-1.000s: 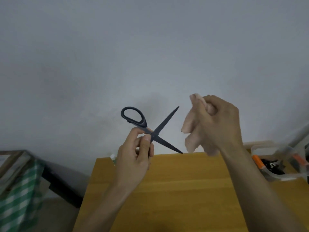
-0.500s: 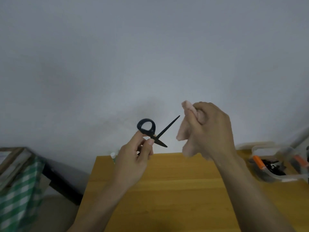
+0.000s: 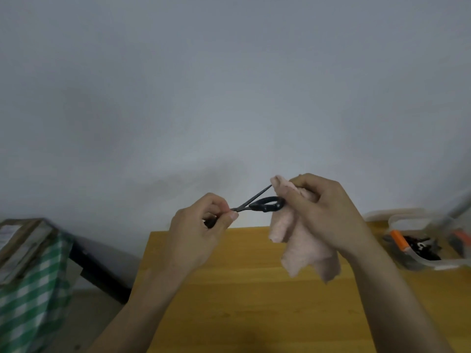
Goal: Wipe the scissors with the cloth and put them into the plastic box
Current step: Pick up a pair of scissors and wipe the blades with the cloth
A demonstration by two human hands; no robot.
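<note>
Since a second ago, scissors [image 3: 257, 204] turned toward my right grip [image 3: 328, 215], which clutches the pink cloth [image 3: 303, 248]; left grip [image 3: 201, 235] pinches them. Wiping step: next, rub along the blade.

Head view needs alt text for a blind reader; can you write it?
A left hand holds open black scissors above a wooden table while the right hand presses a pink cloth to them. A clear plastic box sits at right.

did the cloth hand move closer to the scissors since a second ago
Yes. Against the table's far edge, the right hand and cloth shifted left; the cloth now touches the scissors, held by the left hand.
</note>
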